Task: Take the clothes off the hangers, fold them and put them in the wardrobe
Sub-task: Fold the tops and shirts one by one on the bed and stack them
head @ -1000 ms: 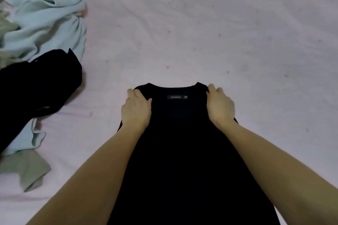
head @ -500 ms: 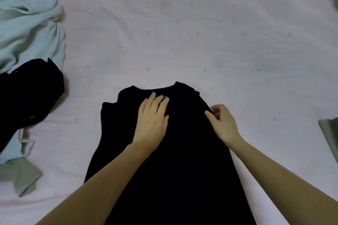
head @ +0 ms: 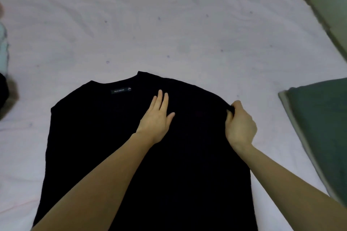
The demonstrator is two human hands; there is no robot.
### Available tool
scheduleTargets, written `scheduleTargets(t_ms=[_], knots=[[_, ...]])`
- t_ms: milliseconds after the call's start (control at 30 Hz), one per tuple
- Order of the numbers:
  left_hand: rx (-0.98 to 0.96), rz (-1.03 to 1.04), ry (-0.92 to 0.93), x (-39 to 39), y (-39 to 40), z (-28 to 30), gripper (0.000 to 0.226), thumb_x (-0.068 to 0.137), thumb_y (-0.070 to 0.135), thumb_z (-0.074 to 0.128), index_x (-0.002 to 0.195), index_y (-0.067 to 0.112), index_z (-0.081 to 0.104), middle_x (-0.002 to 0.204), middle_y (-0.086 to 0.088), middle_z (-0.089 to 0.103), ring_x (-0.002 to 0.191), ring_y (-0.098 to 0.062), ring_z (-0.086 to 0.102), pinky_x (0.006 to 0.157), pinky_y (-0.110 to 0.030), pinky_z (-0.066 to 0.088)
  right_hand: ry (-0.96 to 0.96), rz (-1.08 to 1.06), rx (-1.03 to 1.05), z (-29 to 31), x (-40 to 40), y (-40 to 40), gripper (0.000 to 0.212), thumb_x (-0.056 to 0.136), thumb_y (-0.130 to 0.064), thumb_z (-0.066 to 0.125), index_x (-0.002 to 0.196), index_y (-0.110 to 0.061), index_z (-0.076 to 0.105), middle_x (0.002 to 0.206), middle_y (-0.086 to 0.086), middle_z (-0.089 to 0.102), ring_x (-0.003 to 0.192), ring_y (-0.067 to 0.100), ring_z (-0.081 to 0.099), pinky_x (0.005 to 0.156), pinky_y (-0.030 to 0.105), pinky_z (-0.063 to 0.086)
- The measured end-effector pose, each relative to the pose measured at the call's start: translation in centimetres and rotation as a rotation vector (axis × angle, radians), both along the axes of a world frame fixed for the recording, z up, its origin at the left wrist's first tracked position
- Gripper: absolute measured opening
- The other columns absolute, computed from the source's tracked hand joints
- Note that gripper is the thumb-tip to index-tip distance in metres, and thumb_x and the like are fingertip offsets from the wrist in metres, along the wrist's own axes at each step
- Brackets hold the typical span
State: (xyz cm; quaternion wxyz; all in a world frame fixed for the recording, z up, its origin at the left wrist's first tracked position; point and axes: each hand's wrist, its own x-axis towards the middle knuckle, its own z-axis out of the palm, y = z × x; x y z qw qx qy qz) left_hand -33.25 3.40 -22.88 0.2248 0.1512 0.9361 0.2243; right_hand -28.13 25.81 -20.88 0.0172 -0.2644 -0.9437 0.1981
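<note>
Black knit sleeveless top [head: 116, 137] flat on pale pink bedsheet [head: 169, 24], long axis toward wearer; left hand [head: 155, 118] flat mid-chest, right hand [head: 240, 125] pinching its right shoulder edge, nearer for infold.

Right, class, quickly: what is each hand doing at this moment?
Left hand: open, fingers straight, pressing flat on the black top.
Right hand: pinching the black top's right shoulder edge.

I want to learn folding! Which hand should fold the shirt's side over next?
Probably the right hand: it already pinches the black shirt at its right shoulder edge. The left hand lies flat mid-chest, holding the cloth down.
</note>
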Motion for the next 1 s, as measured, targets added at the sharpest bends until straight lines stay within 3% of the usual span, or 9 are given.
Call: scheduleTargets(t_ms=[67, 167, 333, 500, 600, 700, 800, 900, 1000], knots=[[-0.113, -0.055, -0.043, -0.2, 0.9, 0.1, 0.069, 0.103, 0.046, 0.028, 0.154, 0.021, -0.010, 0.162, -0.003, -0.014, 0.149, -0.027, -0.010, 0.122, -0.043, 0.007, 0.035, 0.079, 0.042, 0.0, 0.0, 0.6, 0.016, 0.098, -0.018, 0.035, 0.085, -0.012, 0.042, 0.071, -0.001, 0.048, 0.056, 0.019, 0.045, 0.050, 0.030, 0.026], [-0.285, -0.145, -0.105, -0.1, 2.7, -0.4, 0.079, 0.096, 0.065, 0.028, 0.153, 0.030, -0.015, 0.159, -0.004, -0.023, 0.145, -0.036, -0.021, 0.117, -0.058, 0.000, 0.004, 0.150, -0.165, -1.3, 1.0, 0.4, 0.016, 0.101, -0.029, 0.037, 0.093, -0.016, 0.041, 0.080, -0.001, 0.054, 0.062, 0.013, 0.051, 0.053, 0.029, 0.034], [-0.441, -0.121, -0.072, 0.4, 4.1, -1.7, 0.092, 0.089, 0.075, 0.029, 0.150, 0.030, -0.022, 0.156, -0.008, -0.031, 0.142, -0.040, -0.026, 0.114, -0.064, -0.003, -0.183, 0.089, -0.352, -1.3, 4.6, 1.5, 0.030, 0.095, -0.047, 0.050, 0.103, -0.018, 0.043, 0.087, -0.004, 0.061, 0.075, 0.014, 0.059, 0.064, 0.033, 0.047], [-0.435, -0.099, -0.028, 3.5, 6.1, -0.8, 0.081, 0.097, 0.063, 0.023, 0.152, 0.019, -0.017, 0.159, -0.012, -0.023, 0.145, -0.038, -0.018, 0.117, -0.058, -0.003, -0.405, 0.087, -0.800, 1.1, 7.9, 3.9, 0.042, 0.083, -0.022, 0.073, 0.119, -0.024, 0.051, 0.108, -0.011, 0.062, 0.100, 0.006, 0.060, 0.083, 0.023, 0.049], [-0.375, -0.218, -0.006, 7.2, 7.3, -0.4, 0.079, 0.098, 0.061, 0.018, 0.153, 0.014, -0.015, 0.159, -0.014, -0.020, 0.147, -0.032, -0.016, 0.121, -0.048, -0.003, -0.421, 0.183, -0.674, 1.0, 9.8, 4.7, 0.036, 0.086, -0.006, 0.062, 0.117, -0.020, 0.050, 0.106, -0.005, 0.063, 0.099, 0.014, 0.060, 0.080, 0.023, 0.047], [-0.378, -0.268, -0.044, 10.2, 7.9, 0.0, 0.079, 0.099, 0.060, 0.017, 0.152, 0.011, -0.015, 0.159, -0.014, -0.019, 0.148, -0.030, -0.015, 0.122, -0.043, 0.000, -0.116, 0.041, -0.226, 1.4, 10.2, 6.3, 0.017, 0.085, 0.000, 0.051, 0.099, -0.010, 0.047, 0.087, 0.006, 0.058, 0.072, 0.025, 0.052, 0.054, 0.030, 0.035], [-0.424, -0.308, -0.033, 12.3, 7.8, 0.0, 0.081, 0.099, 0.059, 0.019, 0.151, 0.008, -0.017, 0.159, -0.014, -0.020, 0.148, -0.029, -0.014, 0.122, -0.041, 0.000, -0.029, 0.013, 0.122, 1.9, 10.4, 7.8, 0.042, 0.085, -0.007, 0.062, 0.123, -0.009, 0.046, 0.109, 0.012, 0.053, 0.089, 0.030, 0.052, 0.071, 0.036, 0.038], [-0.438, -0.309, -0.022, 14.1, 7.5, 0.0, 0.080, 0.100, 0.058, 0.021, 0.151, 0.009, -0.018, 0.159, -0.013, -0.021, 0.148, -0.027, -0.015, 0.121, -0.040, -0.002, -0.207, 0.091, 0.053, 1.0, 13.2, 7.5, 0.068, 0.086, -0.028, 0.066, 0.143, -0.016, 0.030, 0.124, 0.013, 0.048, 0.106, 0.033, 0.051, 0.087, 0.044, 0.038], [-0.443, -0.304, -0.013, 16.2, 7.3, 0.2, 0.081, 0.099, 0.058, 0.024, 0.151, 0.011, -0.018, 0.159, -0.013, -0.022, 0.148, -0.028, -0.016, 0.121, -0.041, -0.003, -0.353, 0.169, -0.102, 0.3, 16.8, 8.3, 0.081, 0.086, -0.008, 0.055, 0.152, -0.028, 0.012, 0.116, 0.014, 0.045, 0.082, 0.032, 0.055, 0.067, 0.037, 0.043]])
